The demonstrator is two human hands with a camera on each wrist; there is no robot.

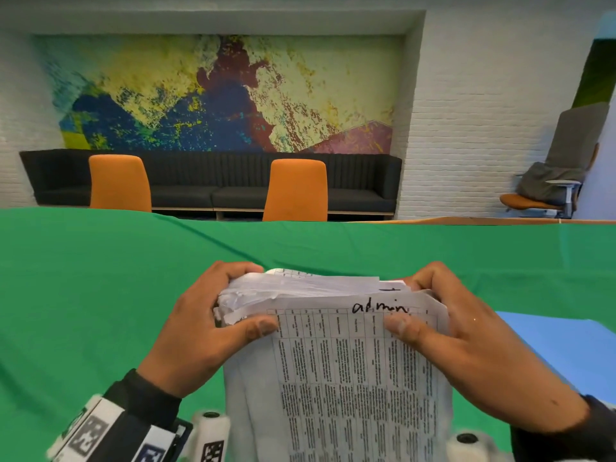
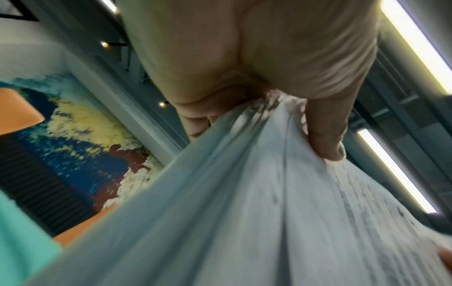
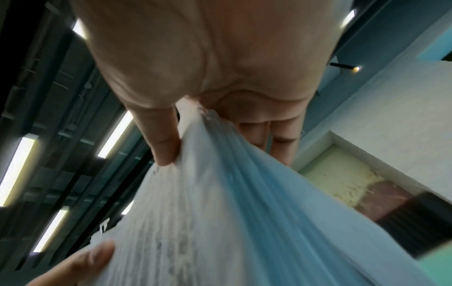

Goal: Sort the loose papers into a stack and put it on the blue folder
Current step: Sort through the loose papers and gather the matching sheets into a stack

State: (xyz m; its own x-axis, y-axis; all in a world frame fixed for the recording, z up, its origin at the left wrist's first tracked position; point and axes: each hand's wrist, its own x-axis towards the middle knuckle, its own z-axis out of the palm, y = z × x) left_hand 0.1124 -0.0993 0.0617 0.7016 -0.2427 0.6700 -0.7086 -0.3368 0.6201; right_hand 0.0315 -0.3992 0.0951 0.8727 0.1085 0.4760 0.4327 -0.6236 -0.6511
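Head view: left hand [image 1: 200, 323] & right hand [image 1: 466, 331] are each gripping a top corner of the paper stack [image 1: 350, 361], thumbs on front, fingers curling behind; stack is hanging upright above the green-covered counter [image 1: 100, 278], top edges ragged. Blue folder [image 1: 563, 348] is lying flat to the right, partly hidden by the right hand.

L wrist: thumb pressing the sheets; ceiling lights overhead.

R wrist: same clamp; mural wall behind.

Left hand [image 1: 200, 323] and right hand [image 1: 456, 328] raised side by side, thumbs on top, fingers [image 1: 430, 278] curled, gripping.
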